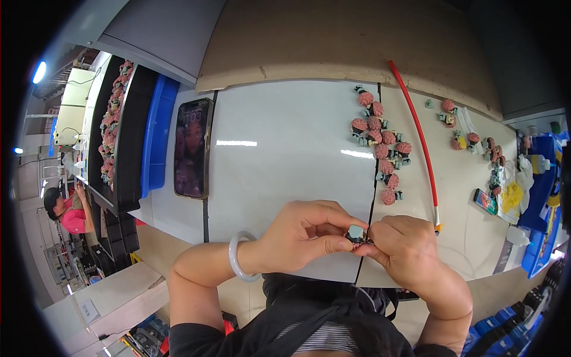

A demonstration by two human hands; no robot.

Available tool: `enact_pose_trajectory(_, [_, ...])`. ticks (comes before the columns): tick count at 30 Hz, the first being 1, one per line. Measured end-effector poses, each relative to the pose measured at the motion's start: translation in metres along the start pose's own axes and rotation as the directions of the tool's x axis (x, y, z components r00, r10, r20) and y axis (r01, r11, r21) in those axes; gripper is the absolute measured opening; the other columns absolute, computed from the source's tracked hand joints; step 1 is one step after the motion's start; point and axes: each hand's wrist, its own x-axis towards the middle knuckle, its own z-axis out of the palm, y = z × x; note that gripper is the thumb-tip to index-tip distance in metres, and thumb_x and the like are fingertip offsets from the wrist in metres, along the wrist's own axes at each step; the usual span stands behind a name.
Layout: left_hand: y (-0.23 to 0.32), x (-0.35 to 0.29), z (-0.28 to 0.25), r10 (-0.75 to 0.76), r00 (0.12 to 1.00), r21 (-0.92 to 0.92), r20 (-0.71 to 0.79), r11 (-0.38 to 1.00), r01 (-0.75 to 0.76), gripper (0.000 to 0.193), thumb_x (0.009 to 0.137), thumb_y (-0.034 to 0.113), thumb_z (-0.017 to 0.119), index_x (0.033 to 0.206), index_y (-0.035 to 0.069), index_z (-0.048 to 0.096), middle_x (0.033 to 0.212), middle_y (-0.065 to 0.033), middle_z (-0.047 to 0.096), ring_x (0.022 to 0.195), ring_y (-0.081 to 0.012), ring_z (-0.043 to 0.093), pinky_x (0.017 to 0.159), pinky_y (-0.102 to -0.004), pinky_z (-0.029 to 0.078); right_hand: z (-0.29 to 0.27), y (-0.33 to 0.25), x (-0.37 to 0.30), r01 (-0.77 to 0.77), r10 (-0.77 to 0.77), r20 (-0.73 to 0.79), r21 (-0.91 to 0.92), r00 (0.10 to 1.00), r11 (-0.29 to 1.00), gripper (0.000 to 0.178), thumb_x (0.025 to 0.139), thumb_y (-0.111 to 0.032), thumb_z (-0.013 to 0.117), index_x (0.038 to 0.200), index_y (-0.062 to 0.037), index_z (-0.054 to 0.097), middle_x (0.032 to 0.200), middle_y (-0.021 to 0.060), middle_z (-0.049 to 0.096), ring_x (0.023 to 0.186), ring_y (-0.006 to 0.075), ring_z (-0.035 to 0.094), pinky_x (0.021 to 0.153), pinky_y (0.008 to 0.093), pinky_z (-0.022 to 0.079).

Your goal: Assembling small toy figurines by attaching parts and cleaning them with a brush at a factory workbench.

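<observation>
In front of my body, my left hand (pixel 306 234) is closed, pinching a small figurine (pixel 355 231) between thumb and fingertips. Its pale green part faces up, and the fingers cover most of the rest. Against the figurine's right side, my right hand (pixel 405 243) is closed too, thumb pressed to curled fingers. A thin dark bit shows at that thumb tip, but its kind is hidden. Beyond my hands lies a cluster of figurines (pixel 388 137) with bumpy pink tops and pale green parts. A red-handled paintbrush (pixel 416 127) rests just right of them.
On the left are a phone (pixel 193 149), a blue bin (pixel 159 134) and a black tray (pixel 134 143) with many figurines. More figurines (pixel 447 106), white bottles (pixel 518 236) and a blue basket (pixel 535 257) sit at right. Another person (pixel 72 217) works far left.
</observation>
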Motion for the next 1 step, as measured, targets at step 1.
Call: enact_pose_trajectory(1, [-0.0007,0.0003,-0.0003,0.005,1.0,-0.003,0.013,1.0,-0.005,0.028,0.078,-0.003,0.059,0.106,-0.002,0.057,0.096,-0.012,0.057,0.088,-0.0178,0.059,0.077,-0.0259,0.05,0.0007,-0.0001,-0.001,-0.01,0.01,0.004,-0.007,1.0,1.0,0.034,0.069,-0.034,0.065,0.064,-0.0055,0.047,0.052,0.0059,0.044,0.046,0.0259,0.045,0.042,0.0356,0.035])
